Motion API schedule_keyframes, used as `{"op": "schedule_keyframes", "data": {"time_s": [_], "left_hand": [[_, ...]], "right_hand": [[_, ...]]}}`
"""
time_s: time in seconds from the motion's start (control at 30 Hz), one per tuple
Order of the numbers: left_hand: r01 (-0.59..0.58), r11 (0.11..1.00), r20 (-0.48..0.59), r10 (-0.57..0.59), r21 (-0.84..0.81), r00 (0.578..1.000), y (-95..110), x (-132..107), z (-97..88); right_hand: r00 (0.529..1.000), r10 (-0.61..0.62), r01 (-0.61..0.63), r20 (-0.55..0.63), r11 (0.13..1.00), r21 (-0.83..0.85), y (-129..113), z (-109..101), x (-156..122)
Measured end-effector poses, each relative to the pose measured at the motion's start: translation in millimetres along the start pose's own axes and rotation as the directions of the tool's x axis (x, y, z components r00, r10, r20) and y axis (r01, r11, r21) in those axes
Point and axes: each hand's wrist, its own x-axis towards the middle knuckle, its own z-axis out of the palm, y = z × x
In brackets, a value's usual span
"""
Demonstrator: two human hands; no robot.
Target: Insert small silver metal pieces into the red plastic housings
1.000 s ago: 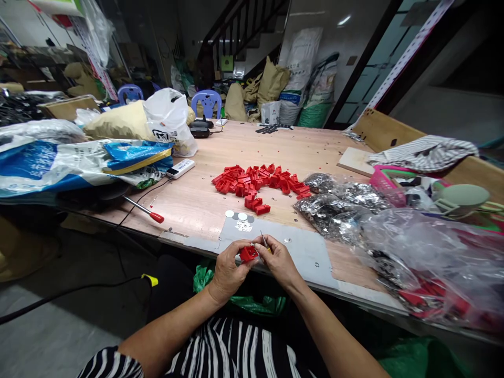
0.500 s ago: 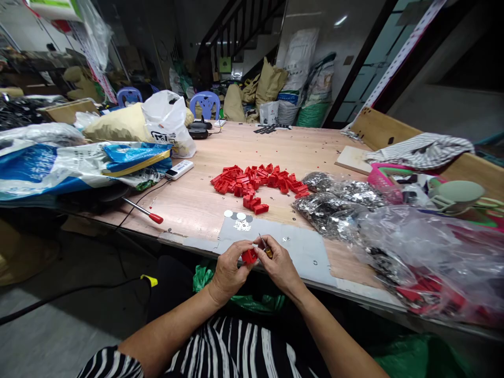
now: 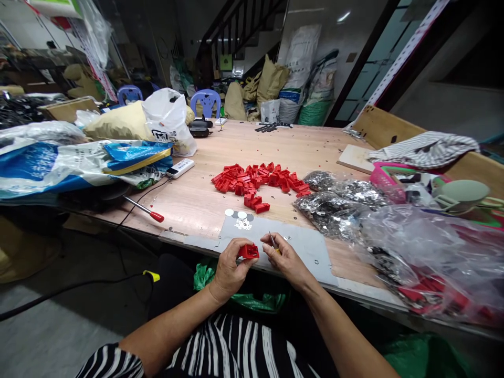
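Observation:
My left hand (image 3: 231, 268) is closed around a small red plastic housing (image 3: 249, 251), its open, hollow side turned to the right. A little way to the right, my right hand (image 3: 286, 258) grips a thin pointed tool (image 3: 274, 243) with a dark metal tip and a yellowish handle. The tip points up and away, apart from the housing. Beyond both hands lies a grey mat (image 3: 271, 231), which bears small white pieces (image 3: 243, 224) and white discs (image 3: 242, 214). A pile of similar red housings (image 3: 255, 181) is spread farther back on the table.
Clear bags of shiny metal parts (image 3: 328, 210) lie on the right, near a pink basket (image 3: 388, 181). On the left are plastic sacks (image 3: 79, 165), a white device (image 3: 180, 168) and a red-tipped lever (image 3: 156, 216). Green plastic (image 3: 260, 302) hangs below the table edge.
My right hand has moved right with the pointed tool, away from the red housing. In my left hand the housing is now turned so that more of its hollow side shows.

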Motion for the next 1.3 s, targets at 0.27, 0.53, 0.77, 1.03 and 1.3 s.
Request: {"op": "schedule_keyframes", "data": {"time_s": [0.27,0.53,0.77,1.03,1.3], "left_hand": [[0.000,0.999,0.041,0.002,-0.050,0.999,0.7,-3.0,1.3],[-0.002,0.999,0.149,-0.006,0.049,0.989,0.0,2.8,-4.2],[0.004,0.987,0.294,-0.051,0.161,0.955,-14.3,21.8,-18.2],[-0.002,0.986,0.450,-0.074,0.167,0.890,-22.2,35.9,-24.8],[0.010,0.991,0.512,-0.077,0.132,0.856,-27.6,40.9,-28.7]], "right_hand": [[0.997,0.039,-0.038,0.071,0.999,-0.011,3.5,1.8,-3.0],[0.998,-0.064,0.066,0.015,0.953,-0.295,11.2,-0.7,-3.8],[0.988,-0.153,0.117,-0.006,0.779,-0.616,16.6,-5.0,-14.9],[0.988,-0.154,0.131,0.026,0.725,-0.677,12.3,2.1,-14.7],[0.983,-0.176,0.162,0.053,0.693,-0.702,13.3,0.4,-14.0]]}}
